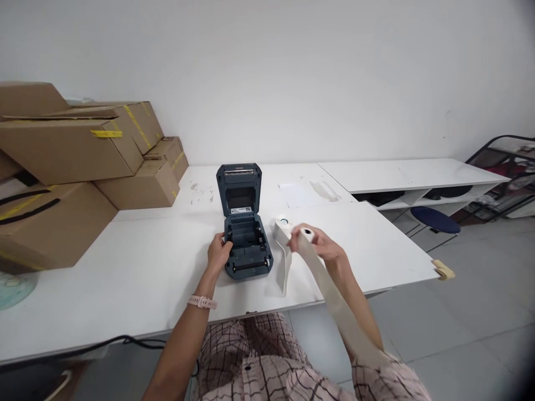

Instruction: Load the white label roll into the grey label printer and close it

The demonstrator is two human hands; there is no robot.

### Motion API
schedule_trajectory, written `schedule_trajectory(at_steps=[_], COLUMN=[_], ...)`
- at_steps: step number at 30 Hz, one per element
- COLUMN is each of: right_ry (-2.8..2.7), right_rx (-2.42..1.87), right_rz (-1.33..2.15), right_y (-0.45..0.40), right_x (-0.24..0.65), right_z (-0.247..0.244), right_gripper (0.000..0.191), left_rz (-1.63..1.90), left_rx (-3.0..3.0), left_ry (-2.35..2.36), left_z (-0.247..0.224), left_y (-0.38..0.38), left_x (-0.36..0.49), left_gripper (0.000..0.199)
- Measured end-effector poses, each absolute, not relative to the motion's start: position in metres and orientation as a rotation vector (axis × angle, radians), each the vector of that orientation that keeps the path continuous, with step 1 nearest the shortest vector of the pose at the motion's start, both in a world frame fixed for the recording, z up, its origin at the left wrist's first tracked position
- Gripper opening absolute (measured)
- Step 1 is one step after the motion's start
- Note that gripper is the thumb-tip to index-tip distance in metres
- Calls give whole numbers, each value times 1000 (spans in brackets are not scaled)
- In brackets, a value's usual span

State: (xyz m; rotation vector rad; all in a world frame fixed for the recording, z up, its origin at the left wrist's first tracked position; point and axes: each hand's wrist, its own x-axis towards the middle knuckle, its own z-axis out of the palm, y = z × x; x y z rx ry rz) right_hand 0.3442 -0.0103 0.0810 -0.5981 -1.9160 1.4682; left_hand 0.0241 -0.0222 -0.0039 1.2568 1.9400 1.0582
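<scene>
A dark label printer (244,236) stands on the white table with its lid raised, its inner bay bare. My left hand (218,252) grips the printer's left side, thumb over the rim. My right hand (320,242) holds a small white label roll (307,233) in the air to the right of the printer. From this roll a long strip (334,298) hangs down toward my right forearm. Between printer and right hand, a second roll (282,224) rests on the table, its loose end (286,270) trailing toward the front edge.
Cardboard boxes (71,150) with yellow tape are stacked at the left. A white sheet (297,195) lies behind the rolls. To the right are a low white shelf (418,175), a blue stool (435,219) and a dark rack. Black cables (125,338) run below the front edge.
</scene>
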Motion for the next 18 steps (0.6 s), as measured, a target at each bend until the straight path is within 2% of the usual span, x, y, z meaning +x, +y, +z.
schedule_trajectory(at_steps=[3, 7, 12, 18], right_ry=[-2352, -2881, -3002, -2763], right_rx=[-573, -951, -979, -827], right_rz=[1215, 680, 626, 498], right_y=[5, 38, 48, -12], right_x=[288, 207, 180, 211], right_z=[114, 102, 72, 58], right_gripper=[54, 50, 49, 38], left_rz=[1053, 1064, 1114, 1193], left_rx=[1250, 1216, 1181, 1109], left_ry=[1947, 1930, 1875, 1811], left_z=[-1, 0, -4, -12], left_y=[-23, -24, -23, -24], left_x=[25, 25, 24, 24], left_gripper=[45, 43, 45, 46])
